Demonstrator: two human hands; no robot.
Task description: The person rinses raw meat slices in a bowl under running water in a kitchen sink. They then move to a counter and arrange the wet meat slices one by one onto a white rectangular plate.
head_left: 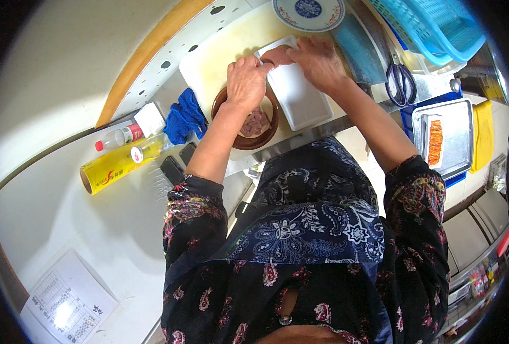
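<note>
A flat slice of raw pink meat (277, 56) lies at the far end of a long white tray (304, 101). My left hand (246, 81) holds its near left edge with the thumb and fingers. At its right edge, my right hand (319, 62) pinches it too. Below my left wrist stands a brown-rimmed bowl (272, 131) with chopped raw meat (255, 122) inside, partly hidden by my left forearm. Both the tray and the bowl rest on a pale cutting board (213, 51).
A patterned plate (308, 10) sits at the back. To the right are a cleaver (360, 49), scissors (401, 86), blue baskets (443, 30) and a metal tray (456, 129). A blue cloth (185, 116), plastic bottle (119, 136) and yellow cling-film roll (108, 170) lie to the left.
</note>
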